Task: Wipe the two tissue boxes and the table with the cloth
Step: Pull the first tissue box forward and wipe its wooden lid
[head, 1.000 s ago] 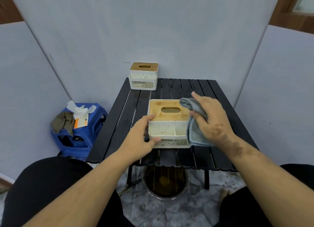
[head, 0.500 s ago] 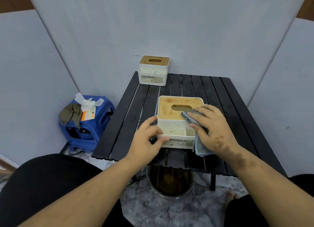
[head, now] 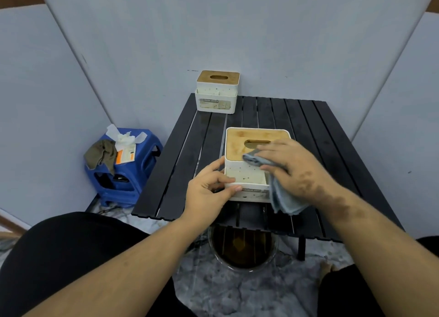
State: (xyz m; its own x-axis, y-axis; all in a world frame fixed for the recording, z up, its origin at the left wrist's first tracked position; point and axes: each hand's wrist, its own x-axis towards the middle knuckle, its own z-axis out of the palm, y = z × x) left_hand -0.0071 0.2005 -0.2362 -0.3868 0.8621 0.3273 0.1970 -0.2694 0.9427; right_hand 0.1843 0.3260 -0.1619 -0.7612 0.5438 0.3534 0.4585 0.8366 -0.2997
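Right hand [head: 294,172]: fingers spread nearly flat, pressing the cloth [head: 280,193] onto the near box [head: 247,172]; thumb under the cloth edge.
Left hand [head: 209,193]: thumb and fingers curled round the box's near-left corner, bracing it.
Head view, cloth: grey-blue, bunched under the right fingers on the wooden lid [head: 244,141]; the rest hangs below the palm, over the box's near-right corner.
Head view, near box: directly under both hands, near the front edge of the table [head: 308,117]; front compartments open, specks on the white wall.
Head view, far box [head: 217,92]: well beyond the left hand, at the table's back-left corner; no hand on it.
Head view, stool [head: 126,174]: blue, far to the left of the left hand, off the table; carries a tissue pack and a brown rag.
Head view, basin [head: 242,250]: below the wrists, under the table's front edge.
Step in hand (judged): wiping the near box's lid.
Done (judged): nothing shown as finished; lid stains and wall specks remain.
Left (judged): rest of the near box, far box, table slats.
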